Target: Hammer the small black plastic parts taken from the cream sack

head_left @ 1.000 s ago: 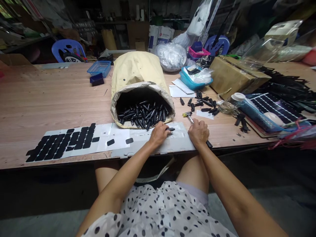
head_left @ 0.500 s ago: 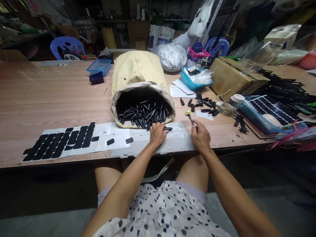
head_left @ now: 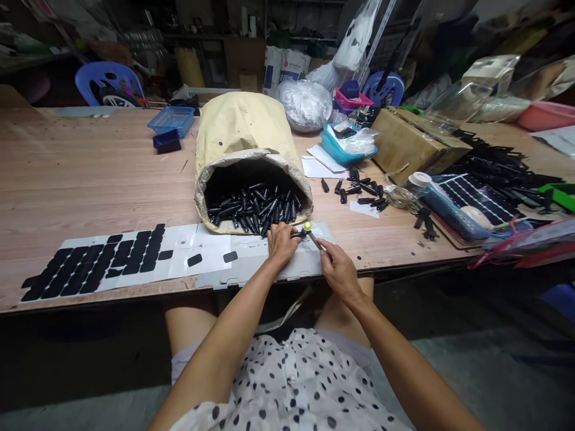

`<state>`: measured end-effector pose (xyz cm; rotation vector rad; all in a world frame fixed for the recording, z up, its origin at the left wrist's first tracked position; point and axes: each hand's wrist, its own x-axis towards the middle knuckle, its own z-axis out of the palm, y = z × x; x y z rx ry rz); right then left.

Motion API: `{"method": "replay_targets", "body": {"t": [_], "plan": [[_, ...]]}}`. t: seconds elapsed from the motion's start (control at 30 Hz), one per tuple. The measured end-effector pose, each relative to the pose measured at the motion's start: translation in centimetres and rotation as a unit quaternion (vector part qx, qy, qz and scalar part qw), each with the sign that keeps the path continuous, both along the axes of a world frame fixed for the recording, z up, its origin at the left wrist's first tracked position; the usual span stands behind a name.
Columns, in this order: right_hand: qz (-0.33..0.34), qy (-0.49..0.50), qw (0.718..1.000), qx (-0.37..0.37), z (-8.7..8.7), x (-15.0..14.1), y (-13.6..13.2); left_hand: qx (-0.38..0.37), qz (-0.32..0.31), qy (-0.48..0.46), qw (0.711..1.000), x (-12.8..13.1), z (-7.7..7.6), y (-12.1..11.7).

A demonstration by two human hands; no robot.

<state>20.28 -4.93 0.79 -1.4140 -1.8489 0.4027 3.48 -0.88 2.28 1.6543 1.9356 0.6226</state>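
Brings hammer point(head_left: 307, 227) leftward, gripped in right hand's point(head_left: 340, 269) closed fingers, to black piece point(head_left: 296, 234) pinched by left hand point(head_left: 281, 244), below bag point(head_left: 247, 123) near frame centre.

"How are the hands?"
"Left hand point(head_left: 281, 244) palm down; right hand point(head_left: 340, 267) closed, its thumb toward the left, I think."
"Arms?"
"Left forearm point(head_left: 246, 305) and right forearm point(head_left: 386, 326) slant inward."

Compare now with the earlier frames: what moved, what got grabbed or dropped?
The right hand swung the hammer left; its head is now at the black part in the left hand, contact unclear. Nothing newly gripped or released. The sack and loose black pieces stayed put.
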Motion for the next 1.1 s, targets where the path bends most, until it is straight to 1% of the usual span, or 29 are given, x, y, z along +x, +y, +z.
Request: {"method": "replay_targets", "body": {"t": [0.07, 0.23, 0.37, 0.43, 0.5, 0.57, 0.63, 0.7, 0.8, 0.9, 0.97, 1.0, 1.03, 1.1], "plan": [[0.003, 0.002, 1.0, -0.007, -0.2, 0.1, 0.1, -0.005, -0.003, -0.002, 1.0, 0.0, 0.0, 0.0], [0.005, 0.008, 1.0, 0.017, -0.1, -0.7, -0.3, -0.009, -0.004, 0.003, 1.0, 0.0, 0.2, -0.1], [0.028, -0.019, 0.999, -0.016, -0.3, -1.4, -0.4, -0.002, -0.004, 0.007, 1.0, 0.0, 0.2, -0.2], [0.02, -0.028, 0.999, -0.017, -0.3, -1.1, 0.1, 0.002, -0.005, 0.004, 1.0, 0.0, 0.1, -0.3], [-0.019, -0.037, 0.999, -0.004, 0.0, -0.5, 1.1, 0.007, -0.006, -0.001, 1.0, 0.0, 0.0, -0.3], [-0.075, -0.062, 0.995, 0.0, 0.5, 0.4, 2.8, 0.012, -0.009, -0.003, 1.0, 0.0, 0.0, -0.3], [-0.139, -0.107, 0.984, -0.024, 0.8, 1.3, 4.7, 0.016, -0.01, 0.0, 1.0, 0.0, -0.1, -0.5], [-0.183, -0.15, 0.969, -0.066, 0.8, 2.0, 6.5, 0.016, -0.01, 0.005, 1.0, 0.0, -0.1, -0.6], [-0.214, -0.196, 0.952, -0.094, 0.4, 2.4, 8.2, 0.016, -0.011, 0.009, 1.0, 0.0, 0.0, -0.5], [-0.224, -0.229, 0.944, -0.075, -0.1, 2.2, 8.5, 0.014, -0.016, 0.008, 1.0, 0.0, 0.2, -0.2], [-0.225, -0.245, 0.941, -0.059, -0.4, 1.9, 8.3, 0.027, -0.034, 0.003, 0.999, 0.0, 0.5, -0.6], [-0.225, -0.251, 0.94, -0.052, -0.5, 1.8, 8.2, 0.041, -0.057, -0.005, 0.998, -0.1, 0.5, -1.2], [-0.225, -0.256, 0.939, -0.047, -0.5, 1.7, 8.2, 0.055, -0.093, -0.019, 0.994, -0.3, 0.5, -2.0], [-0.226, -0.264, 0.937, -0.04, -0.7, 1.7, 8.1, 0.067, -0.202, -0.058, 0.975, -0.9, 0.0, -4.7]]}}
